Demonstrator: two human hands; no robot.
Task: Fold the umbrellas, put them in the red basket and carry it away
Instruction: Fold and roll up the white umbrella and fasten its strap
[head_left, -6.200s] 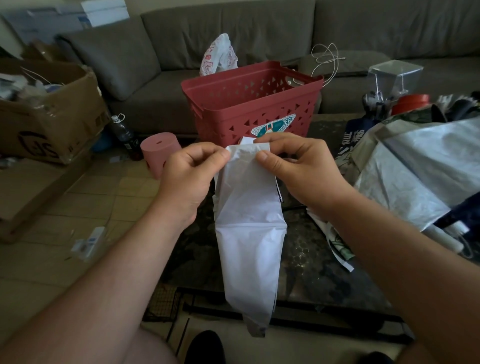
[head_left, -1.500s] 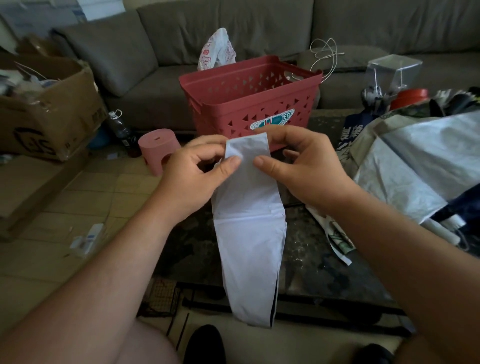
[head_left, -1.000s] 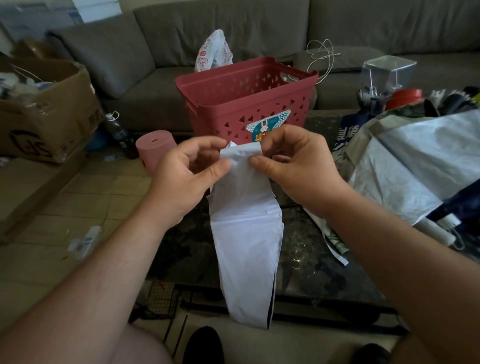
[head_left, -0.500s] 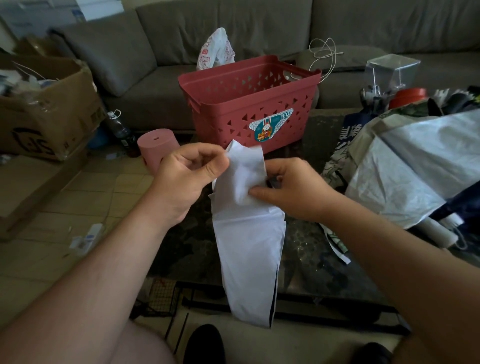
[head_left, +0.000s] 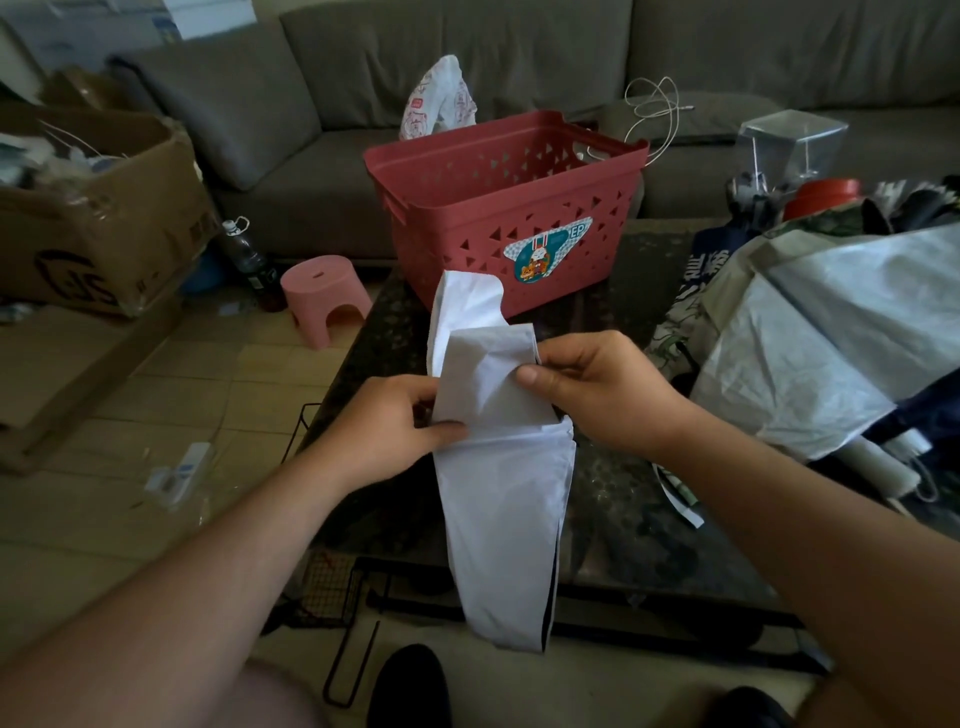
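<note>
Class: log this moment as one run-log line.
step: folding | left hand: pinches white fabric umbrella | right hand: pinches its canopy | red plastic lattice basket: on table, no umbrella visible inside

Dark low table (head_left: 613, 499) with red basket (head_left: 498, 208) and heaped unfolded umbrellas (head_left: 810, 332) on top.

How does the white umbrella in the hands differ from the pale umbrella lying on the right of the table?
The white umbrella is gathered into a narrow, hanging bundle; the pale umbrella is spread wide and crumpled. The left hand and right hand pinch the white umbrella, while the pale umbrella lies untouched on the table. Both are outside the red basket.
</note>
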